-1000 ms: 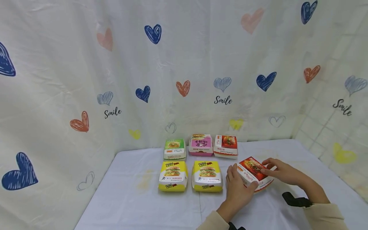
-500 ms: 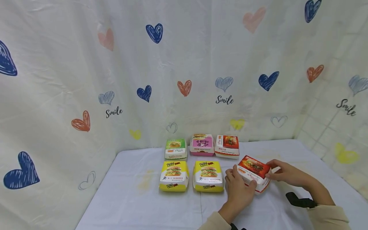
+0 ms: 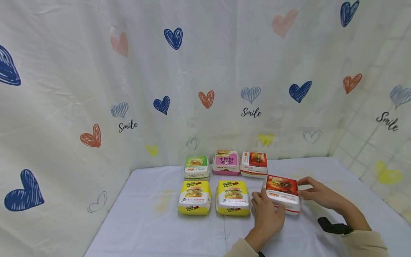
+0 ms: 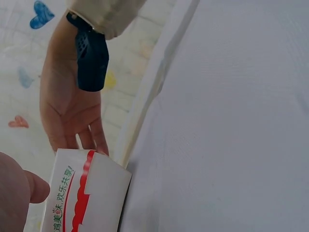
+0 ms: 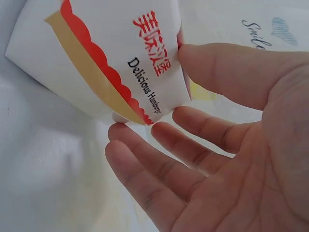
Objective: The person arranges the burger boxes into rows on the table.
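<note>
A red-and-white burger box (image 3: 282, 185) stands at the right of the group on the table, its front squared toward me. My left hand (image 3: 267, 216) holds its left front corner, fingers along the left side and thumb across the front. At the right side is my right hand (image 3: 321, 192), its thumb and fingertips on the box's edge. Up close in the right wrist view, the burger box (image 5: 116, 63) has its lettered side between my thumb and fingers (image 5: 145, 174). The left wrist view shows my left thumb (image 4: 36, 187) over the burger box's front (image 4: 91, 193).
Two yellow burger boxes (image 3: 194, 198) (image 3: 233, 198) stand left of my left hand. Behind them are a green box (image 3: 197, 167), a pink box (image 3: 226, 162) and another red-and-white box (image 3: 253, 164). A heart-print curtain (image 3: 205, 71) hangs behind the white-clothed table (image 3: 154, 221).
The burger box between my hands has turned from slanted to nearly square with the row. My right hand has shifted from over its top to its right side; the other boxes stay put.
</note>
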`<state>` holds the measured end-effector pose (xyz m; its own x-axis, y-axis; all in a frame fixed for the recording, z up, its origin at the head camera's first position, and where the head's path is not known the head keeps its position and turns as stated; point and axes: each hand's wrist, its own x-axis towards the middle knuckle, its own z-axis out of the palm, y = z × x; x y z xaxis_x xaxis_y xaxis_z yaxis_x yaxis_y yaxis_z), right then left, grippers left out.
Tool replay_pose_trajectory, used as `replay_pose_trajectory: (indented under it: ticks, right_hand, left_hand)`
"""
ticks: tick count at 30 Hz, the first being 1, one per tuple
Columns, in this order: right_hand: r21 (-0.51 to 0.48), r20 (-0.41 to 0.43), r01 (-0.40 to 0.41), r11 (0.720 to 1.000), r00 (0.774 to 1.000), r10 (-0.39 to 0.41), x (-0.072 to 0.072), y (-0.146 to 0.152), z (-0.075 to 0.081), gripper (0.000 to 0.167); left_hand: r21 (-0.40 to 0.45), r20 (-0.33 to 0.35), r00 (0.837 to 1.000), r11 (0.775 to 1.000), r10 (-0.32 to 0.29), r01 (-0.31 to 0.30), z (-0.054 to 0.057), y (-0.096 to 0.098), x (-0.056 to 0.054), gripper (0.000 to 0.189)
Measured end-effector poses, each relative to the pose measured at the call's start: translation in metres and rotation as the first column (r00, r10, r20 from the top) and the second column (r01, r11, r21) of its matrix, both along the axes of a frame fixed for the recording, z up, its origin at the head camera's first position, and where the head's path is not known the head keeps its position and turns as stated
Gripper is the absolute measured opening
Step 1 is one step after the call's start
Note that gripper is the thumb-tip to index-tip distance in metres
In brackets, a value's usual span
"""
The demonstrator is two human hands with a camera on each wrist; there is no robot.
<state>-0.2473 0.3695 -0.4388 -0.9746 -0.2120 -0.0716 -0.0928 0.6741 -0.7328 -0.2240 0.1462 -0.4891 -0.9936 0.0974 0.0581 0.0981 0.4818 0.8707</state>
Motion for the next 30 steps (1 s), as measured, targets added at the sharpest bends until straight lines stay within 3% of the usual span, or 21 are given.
replay_pose_trajectory:
  ticks: [10,20,30]
  right_hand:
    - [-0.029,-0.021,-0.034,0.999,0.999,0.033,-0.001,-0.004,-0.005,0.048]
    - [-0.076,-0.012,-0.057,0.995,0.998,0.057,-0.003,-0.009,-0.008,0.053]
    - [-0.082,0.006,-0.070,0.994,0.998,0.070,-0.007,-0.008,-0.012,0.057]
  left_hand:
    - [0.036,0.048,0.998,0.999,-0.036,0.034,-0.001,-0.003,-0.001,0.066]
    - [-0.032,-0.024,1.000,0.999,0.012,-0.013,-0.001,-0.003,-0.001,0.079]
    - [-0.093,-0.045,0.999,0.996,0.008,-0.012,0.001,-0.003,0.000,0.069]
